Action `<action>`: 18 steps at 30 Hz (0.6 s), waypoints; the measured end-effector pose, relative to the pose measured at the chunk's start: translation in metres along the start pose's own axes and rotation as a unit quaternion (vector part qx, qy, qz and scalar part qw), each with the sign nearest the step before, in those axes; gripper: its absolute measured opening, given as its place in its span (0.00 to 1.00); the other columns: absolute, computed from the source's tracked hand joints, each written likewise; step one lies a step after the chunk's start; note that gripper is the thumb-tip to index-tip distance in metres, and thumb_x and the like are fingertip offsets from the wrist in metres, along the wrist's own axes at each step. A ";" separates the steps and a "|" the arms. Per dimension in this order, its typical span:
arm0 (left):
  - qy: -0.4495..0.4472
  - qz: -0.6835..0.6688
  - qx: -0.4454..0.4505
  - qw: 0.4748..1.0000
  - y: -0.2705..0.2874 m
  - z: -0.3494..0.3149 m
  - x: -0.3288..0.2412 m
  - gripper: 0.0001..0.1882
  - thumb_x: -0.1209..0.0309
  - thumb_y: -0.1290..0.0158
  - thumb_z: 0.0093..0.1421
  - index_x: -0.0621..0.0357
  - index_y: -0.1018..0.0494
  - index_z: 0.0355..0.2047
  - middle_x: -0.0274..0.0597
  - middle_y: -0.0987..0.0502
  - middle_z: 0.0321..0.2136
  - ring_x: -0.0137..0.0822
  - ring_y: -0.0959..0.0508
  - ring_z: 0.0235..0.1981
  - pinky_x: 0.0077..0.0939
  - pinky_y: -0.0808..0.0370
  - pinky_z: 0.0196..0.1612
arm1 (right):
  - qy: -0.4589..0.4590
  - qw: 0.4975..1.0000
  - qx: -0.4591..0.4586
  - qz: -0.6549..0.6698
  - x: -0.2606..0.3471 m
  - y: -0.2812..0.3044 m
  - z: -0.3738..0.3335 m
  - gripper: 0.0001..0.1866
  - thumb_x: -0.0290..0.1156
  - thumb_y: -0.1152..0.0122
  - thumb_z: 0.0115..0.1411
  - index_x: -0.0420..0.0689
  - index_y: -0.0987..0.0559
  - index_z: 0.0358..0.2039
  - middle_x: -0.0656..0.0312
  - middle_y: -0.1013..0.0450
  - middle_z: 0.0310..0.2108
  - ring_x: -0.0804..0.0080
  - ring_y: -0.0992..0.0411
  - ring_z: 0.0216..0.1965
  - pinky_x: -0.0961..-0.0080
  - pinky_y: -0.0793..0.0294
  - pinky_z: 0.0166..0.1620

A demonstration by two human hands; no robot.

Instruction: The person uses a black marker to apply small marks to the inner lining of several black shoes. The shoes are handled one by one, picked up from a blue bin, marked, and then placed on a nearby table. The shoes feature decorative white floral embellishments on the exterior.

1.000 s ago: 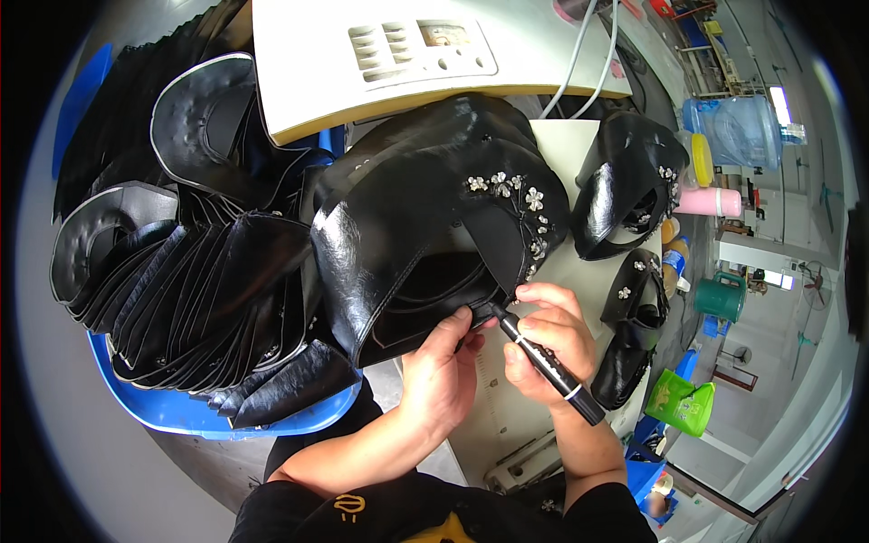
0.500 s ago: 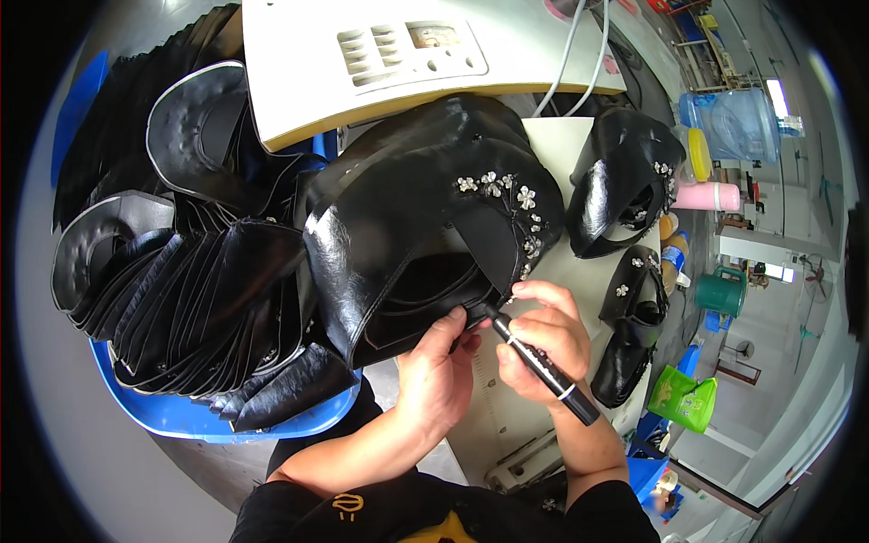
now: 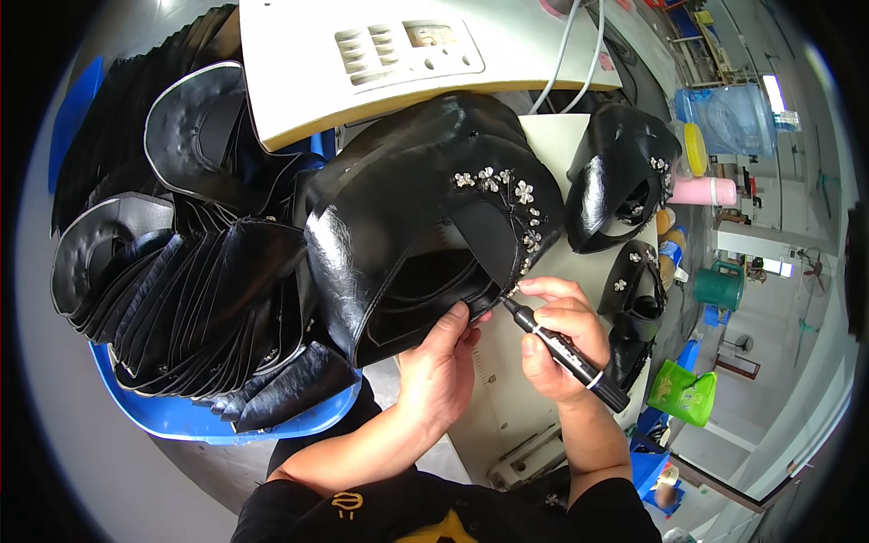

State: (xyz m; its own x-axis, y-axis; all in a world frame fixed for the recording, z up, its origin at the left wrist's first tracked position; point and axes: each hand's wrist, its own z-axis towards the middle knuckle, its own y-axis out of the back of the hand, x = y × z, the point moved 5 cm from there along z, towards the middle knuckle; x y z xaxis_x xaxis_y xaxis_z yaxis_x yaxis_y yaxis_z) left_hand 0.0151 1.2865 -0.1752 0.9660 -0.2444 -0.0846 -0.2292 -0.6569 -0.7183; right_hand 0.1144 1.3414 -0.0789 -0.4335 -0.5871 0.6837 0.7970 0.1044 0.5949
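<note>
In the middle lies a glossy black leather shoe upper with silver flower ornaments along its right side and a wide opening. My left hand pinches its near edge, thumb on top and fingers beneath. Between the fingers of my right hand is a black marker pen, its tip at the upper's edge just below the lowest ornaments. The pen's tail slants down to the right. More black uppers seem stacked behind the one I hold.
Left, a blue tub holds many stacked black uppers. A white sewing machine head spans the far side. Decorated uppers lie at right on the pale work surface. Beyond are a pink bottle and a green bag.
My right hand and the marker have shifted slightly right, with the tip moving right and up along the upper's edge. My left hand keeps its grip, its thumb a little higher.
</note>
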 end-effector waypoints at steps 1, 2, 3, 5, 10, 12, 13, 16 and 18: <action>-0.001 -0.005 -0.001 1.000 0.000 -0.001 0.000 0.06 0.73 0.50 0.57 0.56 0.27 0.35 0.35 0.24 0.33 0.31 0.27 0.36 0.28 0.34 0.44 | -0.001 1.000 0.003 0.002 0.001 -0.001 -0.001 0.12 0.26 0.38 0.47 0.38 0.30 0.31 0.60 0.32 0.18 0.54 0.27 0.32 0.67 0.26 0.34; -0.001 -0.009 -0.001 1.000 0.000 -0.001 -0.001 0.06 0.73 0.50 0.58 0.55 0.27 0.36 0.35 0.24 0.34 0.31 0.27 0.36 0.28 0.34 0.44 | 0.006 0.999 0.024 -0.023 0.005 -0.003 0.001 0.12 0.26 0.38 0.46 0.38 0.30 0.31 0.60 0.32 0.17 0.54 0.27 0.32 0.66 0.26 0.35; -0.002 -0.013 -0.001 1.000 0.001 -0.002 -0.001 0.07 0.73 0.50 0.58 0.55 0.27 0.37 0.35 0.24 0.34 0.31 0.27 0.36 0.28 0.34 0.45 | 0.013 0.998 0.045 -0.048 0.009 -0.006 0.003 0.12 0.26 0.38 0.45 0.39 0.30 0.31 0.60 0.32 0.17 0.54 0.27 0.32 0.65 0.26 0.36; -0.001 -0.020 -0.009 1.000 0.002 -0.002 0.000 0.07 0.72 0.51 0.58 0.56 0.28 0.38 0.35 0.25 0.35 0.32 0.27 0.37 0.29 0.33 0.45 | 0.015 0.998 0.045 -0.044 0.012 -0.010 0.001 0.12 0.25 0.39 0.44 0.40 0.29 0.31 0.61 0.32 0.15 0.55 0.28 0.31 0.63 0.27 0.38; 0.013 0.023 0.032 0.999 0.006 0.002 0.008 0.07 0.71 0.49 0.59 0.58 0.29 0.38 0.36 0.25 0.33 0.29 0.27 0.35 0.26 0.32 0.41 | -0.032 0.998 -0.051 0.033 0.015 -0.012 -0.009 0.15 0.36 0.38 0.53 0.40 0.29 0.36 0.58 0.28 0.23 0.57 0.28 0.33 0.63 0.28 0.35; -0.046 0.132 0.116 0.983 0.025 -0.002 0.015 0.12 0.67 0.50 0.60 0.63 0.30 0.39 0.41 0.27 0.34 0.31 0.27 0.35 0.28 0.31 0.43 | -0.021 0.999 0.028 -0.034 0.025 -0.018 0.004 0.19 0.36 0.35 0.50 0.41 0.28 0.39 0.57 0.27 0.25 0.62 0.28 0.28 0.69 0.28 0.32; -0.041 0.153 0.133 0.978 0.032 -0.006 0.017 0.12 0.67 0.50 0.60 0.63 0.31 0.40 0.41 0.27 0.35 0.32 0.27 0.35 0.28 0.31 0.43 | -0.029 0.996 0.058 -0.054 0.032 -0.026 0.010 0.19 0.35 0.35 0.48 0.41 0.27 0.39 0.56 0.27 0.25 0.63 0.28 0.27 0.71 0.28 0.31; -0.019 0.188 0.154 0.970 0.041 -0.014 0.021 0.12 0.67 0.51 0.61 0.62 0.32 0.41 0.40 0.27 0.36 0.32 0.27 0.35 0.28 0.30 0.43 | 0.059 0.996 -0.026 -0.058 0.057 -0.038 0.020 0.18 0.34 0.35 0.46 0.42 0.26 0.38 0.58 0.29 0.23 0.63 0.30 0.24 0.74 0.28 0.30; 0.000 0.198 0.157 0.968 0.043 -0.014 0.022 0.13 0.67 0.51 0.61 0.61 0.33 0.42 0.40 0.28 0.36 0.32 0.27 0.36 0.28 0.30 0.43 | 0.038 0.994 0.014 -0.105 0.064 -0.044 0.025 0.21 0.36 0.35 0.45 0.43 0.27 0.40 0.61 0.31 0.21 0.64 0.30 0.25 0.75 0.29 0.28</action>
State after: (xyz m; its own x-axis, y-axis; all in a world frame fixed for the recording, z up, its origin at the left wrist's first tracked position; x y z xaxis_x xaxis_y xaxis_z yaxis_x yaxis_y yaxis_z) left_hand 0.0252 1.2428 -0.1988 0.8101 -0.4323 -0.3961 -0.5336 -0.2635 -0.8037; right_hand 0.0415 1.3191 -0.0507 -0.5552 -0.6571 0.5100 0.6797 -0.0050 0.7335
